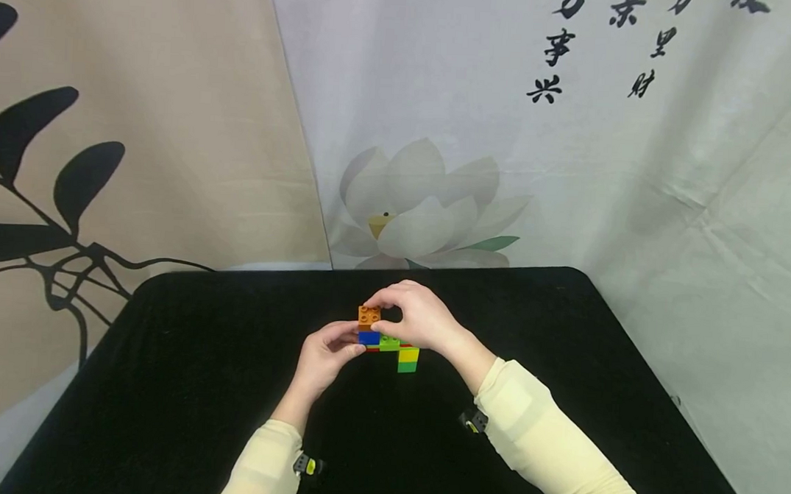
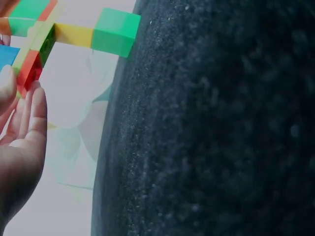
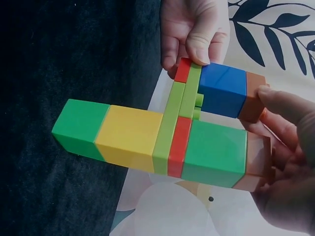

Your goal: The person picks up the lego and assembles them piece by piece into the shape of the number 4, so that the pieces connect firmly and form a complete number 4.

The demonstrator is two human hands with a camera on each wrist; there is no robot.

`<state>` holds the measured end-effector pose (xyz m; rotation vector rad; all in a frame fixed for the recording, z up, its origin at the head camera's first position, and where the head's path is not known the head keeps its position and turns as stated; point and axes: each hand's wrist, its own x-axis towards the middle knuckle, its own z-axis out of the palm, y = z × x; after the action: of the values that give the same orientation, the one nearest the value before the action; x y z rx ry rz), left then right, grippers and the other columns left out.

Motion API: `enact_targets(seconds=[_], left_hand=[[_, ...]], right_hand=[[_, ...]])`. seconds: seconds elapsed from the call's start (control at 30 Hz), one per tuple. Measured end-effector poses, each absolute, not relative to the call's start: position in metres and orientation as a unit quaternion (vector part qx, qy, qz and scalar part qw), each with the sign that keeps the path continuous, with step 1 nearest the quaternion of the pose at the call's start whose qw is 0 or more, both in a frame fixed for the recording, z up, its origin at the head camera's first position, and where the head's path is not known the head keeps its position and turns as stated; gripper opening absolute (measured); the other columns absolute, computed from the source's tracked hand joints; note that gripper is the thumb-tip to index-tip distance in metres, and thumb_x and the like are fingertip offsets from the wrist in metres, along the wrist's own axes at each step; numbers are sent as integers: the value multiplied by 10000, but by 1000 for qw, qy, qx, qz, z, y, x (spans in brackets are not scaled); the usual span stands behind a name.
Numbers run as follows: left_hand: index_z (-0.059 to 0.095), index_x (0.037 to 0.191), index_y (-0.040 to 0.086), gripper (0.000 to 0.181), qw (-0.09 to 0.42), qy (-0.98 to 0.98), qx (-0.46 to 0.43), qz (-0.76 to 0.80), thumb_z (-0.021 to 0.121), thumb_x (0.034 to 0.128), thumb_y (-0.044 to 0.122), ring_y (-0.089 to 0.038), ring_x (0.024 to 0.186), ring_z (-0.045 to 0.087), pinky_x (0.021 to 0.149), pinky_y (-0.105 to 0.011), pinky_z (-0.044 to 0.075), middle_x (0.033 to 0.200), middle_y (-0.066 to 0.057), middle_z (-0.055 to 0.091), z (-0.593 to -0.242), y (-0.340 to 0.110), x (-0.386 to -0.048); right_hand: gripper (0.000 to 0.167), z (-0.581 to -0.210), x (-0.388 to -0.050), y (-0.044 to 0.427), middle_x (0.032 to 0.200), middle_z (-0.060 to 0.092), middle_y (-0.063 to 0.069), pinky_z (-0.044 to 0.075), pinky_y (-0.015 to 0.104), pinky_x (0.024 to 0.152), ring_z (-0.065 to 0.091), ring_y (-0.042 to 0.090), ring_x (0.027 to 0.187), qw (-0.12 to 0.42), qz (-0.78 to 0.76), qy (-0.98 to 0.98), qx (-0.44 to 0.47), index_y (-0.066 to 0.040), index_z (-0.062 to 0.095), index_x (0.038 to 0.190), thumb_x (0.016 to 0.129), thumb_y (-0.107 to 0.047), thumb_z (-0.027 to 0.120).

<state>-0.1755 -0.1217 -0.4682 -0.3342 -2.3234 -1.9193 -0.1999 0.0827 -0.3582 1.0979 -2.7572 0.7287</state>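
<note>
A built piece of toy building bricks is held up in both hands. My left hand [image 1: 320, 358] pinches one end of its flat lime-green [image 3: 170, 118] and red [image 3: 182, 70] layers, thumb on top. On that end stands a blue brick [image 3: 222, 89] capped by an orange-brown brick [image 3: 254, 96]. A second stack has a green brick [image 3: 215, 150] with another brown brick [image 3: 253, 160]. My right hand [image 1: 425, 318] grips the orange-brown brick on the blue one, its fingers partly hidden. A yellow brick [image 3: 129, 135] and a green end brick [image 3: 80, 128] stick out from the opposite side.
A black cloth-covered table [image 1: 197, 386] lies under the hands. Behind it hangs a pale curtain [image 1: 429, 94] with a lotus print and dark writing. A dark leaf print [image 1: 29, 128] shows at left. Small dark devices sit at both wrists.
</note>
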Motion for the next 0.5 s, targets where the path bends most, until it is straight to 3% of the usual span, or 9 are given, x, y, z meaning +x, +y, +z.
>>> enact_targets(seconds=[0.2,0.4,0.5], left_hand=[[698,1180,36,299,63,-774,-113,-620,737,883,48,-251,973,666,874,-285,550,1084,-111,684,-469,-122,-177],[693,1203,75,310,39,-775,-97,-623,733,897,97,-251,999,658,890,-293,544,1095,-90,680,-466,-123,-175],[684,1219,76,315,31,-775,-90,-624,724,910,126,-256,1013,653,901,-315,542,1108,-93,677,-464,-123,-173]], right_hand=[[308,-362,-201,84,1143,704,-27,464,367,979,575,185,1104,38,256,-900,352,-155,712,1177,897,-277,749],[364,-370,-200,90,1169,694,-24,503,306,841,541,176,1066,42,284,-893,346,-167,687,1239,900,-286,746],[416,-374,-199,95,1203,677,-10,503,325,876,526,186,1099,41,310,-889,334,-169,656,1288,897,-277,752]])
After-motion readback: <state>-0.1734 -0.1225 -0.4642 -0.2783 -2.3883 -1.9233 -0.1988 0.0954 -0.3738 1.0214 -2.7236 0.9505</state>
